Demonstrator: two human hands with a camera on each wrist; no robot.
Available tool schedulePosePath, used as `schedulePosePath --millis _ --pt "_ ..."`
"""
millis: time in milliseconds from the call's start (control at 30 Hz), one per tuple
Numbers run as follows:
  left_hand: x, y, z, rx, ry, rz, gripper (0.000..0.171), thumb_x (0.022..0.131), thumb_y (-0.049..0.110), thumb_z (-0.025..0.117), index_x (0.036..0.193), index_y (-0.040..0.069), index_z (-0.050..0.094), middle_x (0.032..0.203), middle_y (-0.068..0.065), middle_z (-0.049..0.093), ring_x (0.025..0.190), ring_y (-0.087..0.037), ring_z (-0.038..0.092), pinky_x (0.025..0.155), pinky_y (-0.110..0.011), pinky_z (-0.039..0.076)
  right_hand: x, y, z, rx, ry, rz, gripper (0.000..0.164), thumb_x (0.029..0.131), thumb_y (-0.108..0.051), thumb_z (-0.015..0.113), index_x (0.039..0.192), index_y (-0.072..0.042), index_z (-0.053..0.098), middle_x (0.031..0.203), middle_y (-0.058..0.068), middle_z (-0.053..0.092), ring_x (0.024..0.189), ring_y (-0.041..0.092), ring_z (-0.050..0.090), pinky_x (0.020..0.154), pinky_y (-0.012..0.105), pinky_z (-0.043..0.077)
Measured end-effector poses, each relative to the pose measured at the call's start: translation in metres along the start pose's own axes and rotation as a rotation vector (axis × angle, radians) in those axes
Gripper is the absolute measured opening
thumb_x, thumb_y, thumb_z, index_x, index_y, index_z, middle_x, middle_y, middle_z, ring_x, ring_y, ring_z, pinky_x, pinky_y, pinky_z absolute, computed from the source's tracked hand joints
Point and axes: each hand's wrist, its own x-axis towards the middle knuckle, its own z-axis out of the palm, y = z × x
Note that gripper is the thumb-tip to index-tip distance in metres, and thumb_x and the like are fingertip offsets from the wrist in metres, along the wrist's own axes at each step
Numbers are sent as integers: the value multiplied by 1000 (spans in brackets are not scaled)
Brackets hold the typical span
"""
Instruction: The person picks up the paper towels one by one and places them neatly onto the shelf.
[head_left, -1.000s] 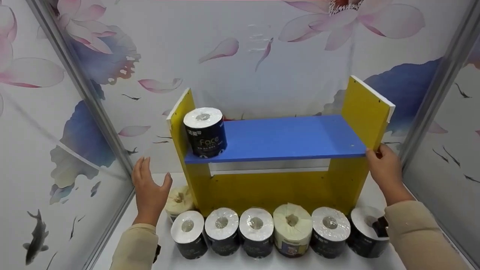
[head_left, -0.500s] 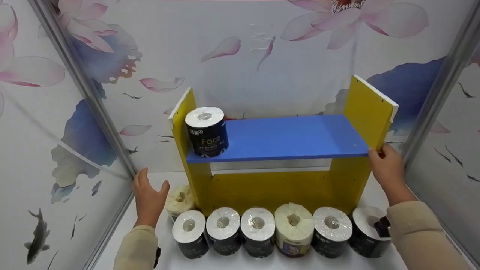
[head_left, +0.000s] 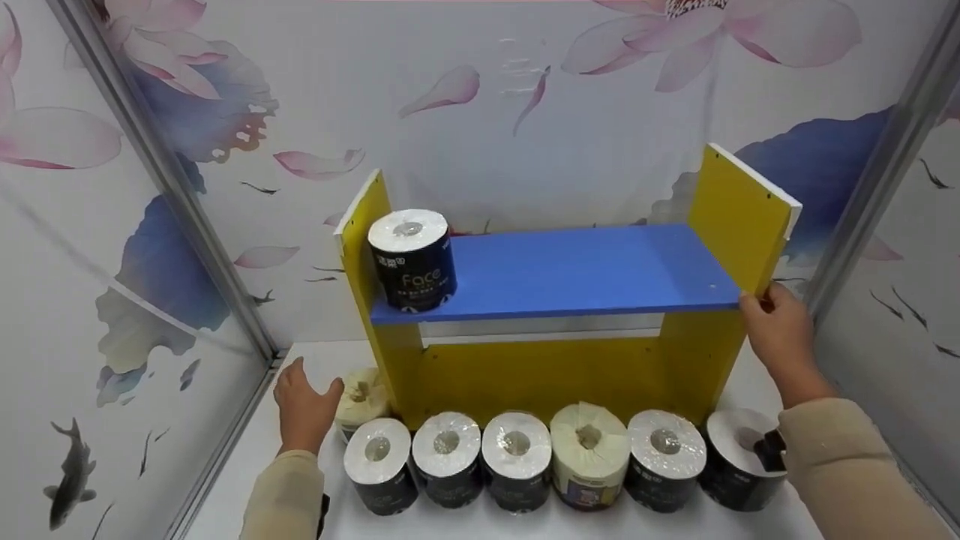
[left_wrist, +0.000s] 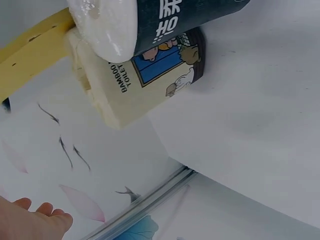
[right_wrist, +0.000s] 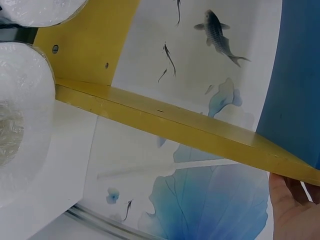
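upright yellow shelf (head_left: pixel 540 379) with blue board (head_left: pixel 577 270)

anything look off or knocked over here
Nothing looks spilled or knocked over. Only one cream-wrapped roll seems out of line: it stands behind the left end of the front row of rolls, beside the shelf unit, while the other cream roll stands within that row.

A white worktop (head_left: pixel 420 529) carries a yellow rack (head_left: pixel 540 379) and, along the rack's front, six upright rolls (head_left: pixel 521 484), five dark-wrapped and one cream; another cream roll (head_left: pixel 360 403) stands at the rack's left. On the rack's blue shelf (head_left: pixel 577 274), close to the left side panel (head_left: pixel 366 217), stands a dark roll (head_left: pixel 414 262) marked Face
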Motion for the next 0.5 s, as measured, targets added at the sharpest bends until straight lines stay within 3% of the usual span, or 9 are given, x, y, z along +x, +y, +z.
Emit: schedulePosePath --millis 500 --pt "6 -11 24 43 -185 -61 82 92 29 58 148 -11 14 149 -36 14 138 -51 10 109 -60 19 4 0 -5 -19 -63 13 57 100 -39 40 133 7 45 120 27 52 96 31 46 75 36 37"
